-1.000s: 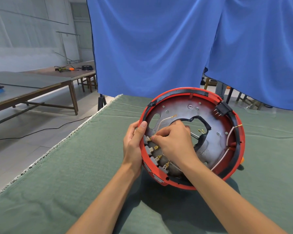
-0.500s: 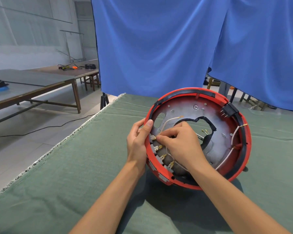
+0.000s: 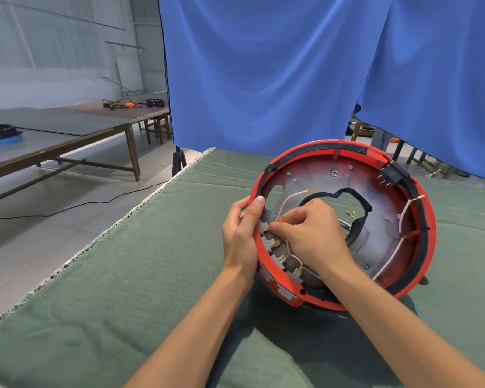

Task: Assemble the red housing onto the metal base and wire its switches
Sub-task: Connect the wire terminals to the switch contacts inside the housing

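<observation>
Red housing (image 3: 420, 219) already seated around metal base (image 3: 319, 180), tilted up on green surface (image 3: 123, 275). Right hand (image 3: 311, 233) pinches a white wire (image 3: 289, 198) end at top switch (image 3: 264, 227) in the left-side row. Left hand (image 3: 240, 233) grips the rim, thumb over the edge. Lower switches look wired; loose wires at right and black connector (image 3: 392, 173) probably still to do.

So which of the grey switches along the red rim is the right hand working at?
The topmost switch, nearest the left thumb; the right hand pinches at its terminals.
</observation>
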`<state>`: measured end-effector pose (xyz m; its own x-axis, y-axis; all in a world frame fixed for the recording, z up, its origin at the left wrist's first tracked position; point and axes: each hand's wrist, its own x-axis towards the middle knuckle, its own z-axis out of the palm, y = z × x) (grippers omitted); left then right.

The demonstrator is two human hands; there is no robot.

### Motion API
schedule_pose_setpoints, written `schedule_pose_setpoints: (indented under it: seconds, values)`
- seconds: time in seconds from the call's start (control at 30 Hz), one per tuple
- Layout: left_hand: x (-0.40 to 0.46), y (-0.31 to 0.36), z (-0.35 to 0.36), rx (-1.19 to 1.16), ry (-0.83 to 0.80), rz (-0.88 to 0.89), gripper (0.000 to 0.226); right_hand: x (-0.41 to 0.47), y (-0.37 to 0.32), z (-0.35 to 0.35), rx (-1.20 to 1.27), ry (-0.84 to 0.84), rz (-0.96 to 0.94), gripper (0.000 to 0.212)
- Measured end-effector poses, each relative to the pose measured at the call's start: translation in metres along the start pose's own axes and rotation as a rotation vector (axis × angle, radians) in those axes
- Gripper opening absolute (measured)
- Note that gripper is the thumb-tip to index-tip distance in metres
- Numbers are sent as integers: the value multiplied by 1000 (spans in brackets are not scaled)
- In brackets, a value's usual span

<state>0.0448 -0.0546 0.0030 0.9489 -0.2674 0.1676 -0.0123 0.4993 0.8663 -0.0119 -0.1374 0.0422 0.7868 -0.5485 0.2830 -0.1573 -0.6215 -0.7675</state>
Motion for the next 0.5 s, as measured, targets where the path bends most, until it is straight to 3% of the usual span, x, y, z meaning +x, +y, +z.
schedule_pose_setpoints:
  seconds: [0.2, 0.5]
  values:
    - [-2, 1, 0, 24, -74, 26, 32, 2, 2, -3, -46, -39, -27, 9]
    - [-7, 0, 3, -1, -203, -58, 42, -1, 8, -9, -80, -24, -56, 8]
